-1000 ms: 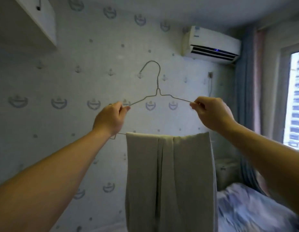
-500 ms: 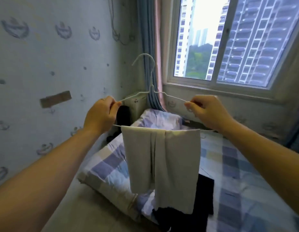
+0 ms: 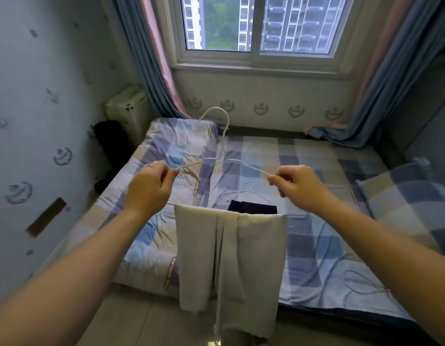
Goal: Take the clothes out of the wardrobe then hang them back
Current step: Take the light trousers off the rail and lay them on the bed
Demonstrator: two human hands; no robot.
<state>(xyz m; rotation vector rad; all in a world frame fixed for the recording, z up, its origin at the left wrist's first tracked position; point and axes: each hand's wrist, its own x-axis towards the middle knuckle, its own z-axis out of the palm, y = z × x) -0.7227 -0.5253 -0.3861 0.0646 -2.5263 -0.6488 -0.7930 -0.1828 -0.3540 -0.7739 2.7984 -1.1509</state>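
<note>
Head camera view, looking forward and down: a person's two bare arms reached out over a bed covered in blue and beige checks, below a window with blue curtains. Between the hands a thin white wire hanger was held up in the air, its hook pointing away towards the window. The left hand had its fingers pinched together on the hanger's left shoulder wire, and the right hand pinched the right shoulder wire in the same way. A pale grey garment, probably trousers, was folded over the hanger's bottom bar and hung down in soft pleats in front of the bed's near edge. On the bed behind it lay a dark garment and a second wire hanger. The wardrobe was not in view. The grey cloth looked light and limp, draped loose over a smooth bar, so it could likely slide off if the hanger tipped. The wire looked thin and springy. Keeping it level by the shoulders seemed sensible, then taking the neck below the hook for hanging.
</note>
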